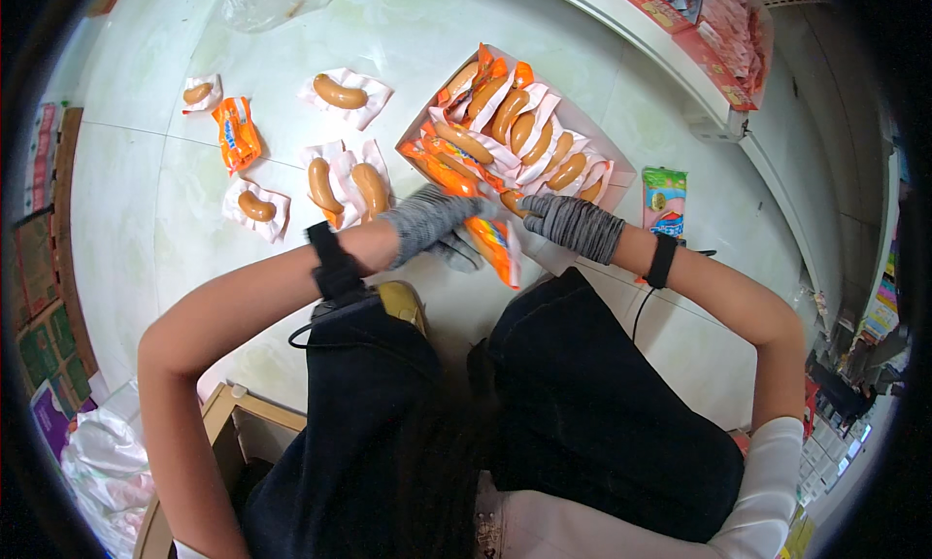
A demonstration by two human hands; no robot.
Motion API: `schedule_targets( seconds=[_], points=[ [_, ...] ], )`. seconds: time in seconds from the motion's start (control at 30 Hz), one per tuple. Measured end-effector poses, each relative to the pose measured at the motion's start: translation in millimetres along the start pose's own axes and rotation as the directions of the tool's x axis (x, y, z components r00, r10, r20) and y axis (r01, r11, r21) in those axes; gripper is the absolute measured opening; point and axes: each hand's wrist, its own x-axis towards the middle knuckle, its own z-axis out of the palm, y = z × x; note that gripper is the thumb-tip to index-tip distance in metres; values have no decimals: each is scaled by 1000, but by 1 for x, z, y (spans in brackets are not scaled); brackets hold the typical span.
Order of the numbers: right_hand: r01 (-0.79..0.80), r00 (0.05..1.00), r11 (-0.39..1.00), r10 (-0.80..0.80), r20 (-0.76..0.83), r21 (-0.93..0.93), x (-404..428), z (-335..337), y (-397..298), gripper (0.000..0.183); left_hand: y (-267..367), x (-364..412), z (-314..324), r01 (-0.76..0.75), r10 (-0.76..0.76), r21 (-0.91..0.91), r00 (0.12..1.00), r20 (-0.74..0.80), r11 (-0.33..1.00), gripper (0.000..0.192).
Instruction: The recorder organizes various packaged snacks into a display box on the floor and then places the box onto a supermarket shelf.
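Note:
My left hand (pixel 440 227), in a grey knitted glove, reaches over the near-left edge of an open carton (pixel 619 169) of wrapped sausage-shaped items. Its fingers are blurred around an orange printed packet (pixel 495 249), which hangs at the carton's near side. My right hand (pixel 571 224), gloved the same way, has its fingers curled at the near edge of the carton. Its fingertips are on a brown sausage-shaped item in a packet (pixel 513 203). Inside the carton, several packets lie in rows, some with a brown sausage (pixel 510 117) on show, others with the orange side (pixel 437 171) up.
Left of the carton, loose packets lie on the tiled floor: one orange side up (pixel 238 136), others sausage side up (pixel 340 91). A green and pink packet (pixel 664 202) lies right. White shelving (pixel 684 71) bounds the right; a clear plastic bag (pixel 277 2) lies far.

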Motion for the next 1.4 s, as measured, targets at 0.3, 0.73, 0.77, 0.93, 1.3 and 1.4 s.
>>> schedule_targets(
  seconds=[0.3,0.73,0.77,0.93,1.3,1.4],
  points=[
    [118,946,871,-246,-214,-477,-19,-10,1,20,1,59,43,245,-271,-239,959,-84,940,34],
    [45,990,909,-96,-102,-413,-32,-20,-17,23,-6,81,43,352,-339,-371,935,103,859,25],
    [-27,998,912,-1,-70,-409,-36,-22,-28,24,-5,78,45,335,-332,-380,940,74,862,27],
    [39,999,856,-47,-3,-515,-32,-8,-28,27,-13,89,38,350,-379,-488,924,41,800,25],
    [-58,997,706,81,0,-706,-24,6,-28,27,-1,-11,-102,-286,662,761,710,-239,583,26],
    [-89,990,752,138,25,-653,-16,8,-29,32,1,-48,-128,378,519,905,743,-423,196,29]
  ],
)
